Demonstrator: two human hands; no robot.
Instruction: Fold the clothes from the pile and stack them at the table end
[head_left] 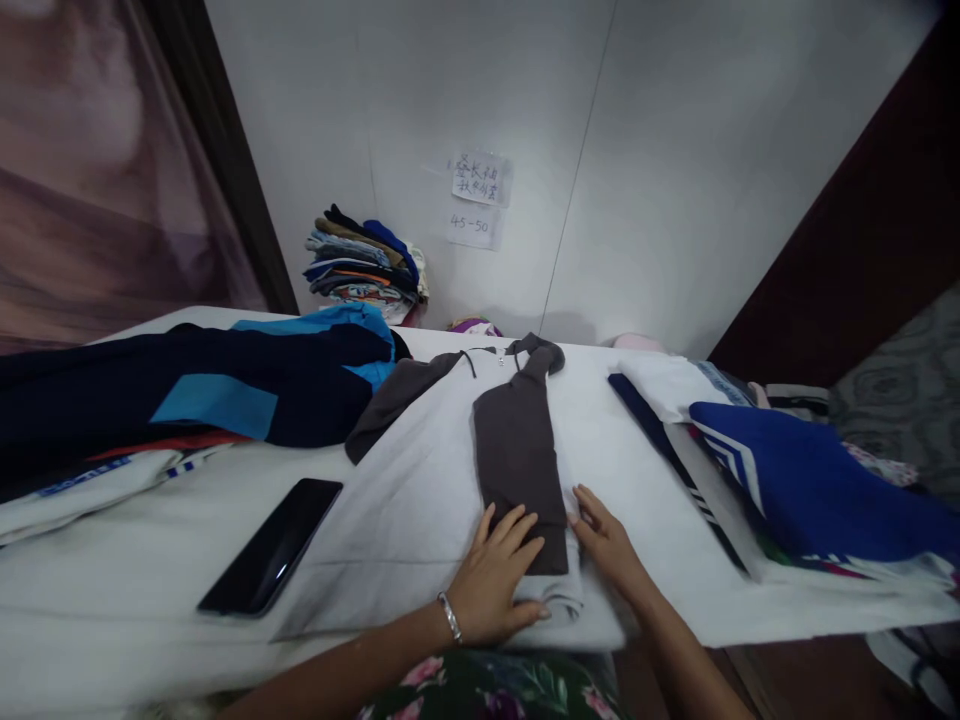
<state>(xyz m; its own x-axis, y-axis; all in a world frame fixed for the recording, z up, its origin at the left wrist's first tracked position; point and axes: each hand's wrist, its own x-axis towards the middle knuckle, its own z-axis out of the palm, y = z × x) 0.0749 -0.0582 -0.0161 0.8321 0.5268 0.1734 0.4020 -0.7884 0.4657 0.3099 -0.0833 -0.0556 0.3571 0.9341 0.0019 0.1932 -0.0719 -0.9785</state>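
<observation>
A light grey hooded sweatshirt [420,480] with dark brown-grey sleeves lies on the white table, its hood towards the wall. One dark sleeve [517,430] is folded over its front and points towards me. My left hand [496,578], a bracelet at the wrist, rests flat with spread fingers on the cloth by the cuff. At the garment's right edge, my right hand [609,545] touches the folded side, fingers stretched out and thumb apart. A black phone [271,545] lies left of the sweatshirt.
On the left lies a navy and light-blue garment [322,380] over other clothes. Folded clothes topped with a blue one [825,485] lie on the right. A tall clothes stack [366,262] stands by the wall, near handwritten paper signs [478,200]. The white table [150,610] ends close to my body.
</observation>
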